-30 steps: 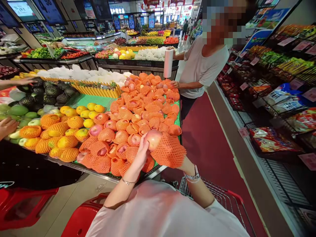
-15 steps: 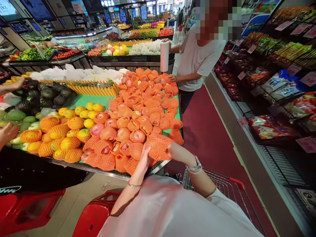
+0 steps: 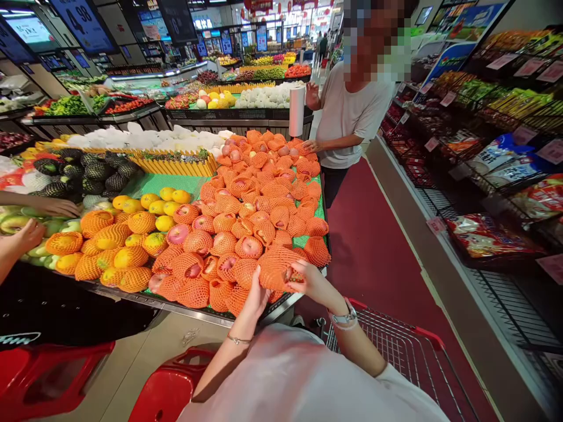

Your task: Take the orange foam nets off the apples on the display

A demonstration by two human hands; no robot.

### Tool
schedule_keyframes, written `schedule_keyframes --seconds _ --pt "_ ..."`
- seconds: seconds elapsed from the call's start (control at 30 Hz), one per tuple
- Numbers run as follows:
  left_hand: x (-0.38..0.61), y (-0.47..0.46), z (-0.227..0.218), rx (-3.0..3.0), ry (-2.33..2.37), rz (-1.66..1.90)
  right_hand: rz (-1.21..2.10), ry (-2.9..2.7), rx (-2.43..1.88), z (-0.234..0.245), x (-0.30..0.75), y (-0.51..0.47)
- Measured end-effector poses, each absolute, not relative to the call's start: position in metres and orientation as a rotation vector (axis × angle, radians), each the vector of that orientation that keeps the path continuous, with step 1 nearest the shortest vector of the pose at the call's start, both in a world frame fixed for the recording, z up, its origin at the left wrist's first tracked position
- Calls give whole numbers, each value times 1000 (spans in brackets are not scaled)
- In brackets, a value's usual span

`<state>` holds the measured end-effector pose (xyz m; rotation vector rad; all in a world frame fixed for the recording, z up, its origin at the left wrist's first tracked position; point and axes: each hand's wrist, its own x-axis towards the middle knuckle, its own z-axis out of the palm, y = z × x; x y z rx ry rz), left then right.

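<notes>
I hold an apple wrapped in an orange foam net point(image 3: 276, 267) just above the near right corner of the apple display point(image 3: 259, 199). My left hand point(image 3: 256, 296) cups it from below and behind, fingers closed on the net. My right hand point(image 3: 310, 281), with a watch at the wrist, pinches the net's right edge, where a bit of the red apple shows. Many more netted apples lie heaped in front of my hands.
Netted oranges and lemons point(image 3: 127, 225) lie left of the apples; other people's hands point(image 3: 26, 234) reach in at far left. A person in a white shirt point(image 3: 347, 117) stands at the display's far end beside a bag roll point(image 3: 297, 111). A wire cart point(image 3: 396, 351) stands at my right, shelves point(image 3: 497, 176) beyond.
The apple showed bare above its net a second ago; it now sits inside the net, lower and nearer the display edge. My right hand has come round onto the net's right side.
</notes>
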<state>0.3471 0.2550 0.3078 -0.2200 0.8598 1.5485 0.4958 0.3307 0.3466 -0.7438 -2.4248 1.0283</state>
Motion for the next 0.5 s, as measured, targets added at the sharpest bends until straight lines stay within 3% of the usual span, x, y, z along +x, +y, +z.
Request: schedule_keyframes --seconds 0.17,0.27,0.37,0.5 --pt "348 254 304 -227 831 1513 876 -1722 -576 326 510 325" --pt "351 257 309 -210 866 1578 978 -1679 -633 301 501 316" --pt "357 260 312 -153 868 1558 1195 -1693 -780 278 485 303" --pt "367 259 311 -92 844 1490 1185 -1435 -1092 262 471 286"
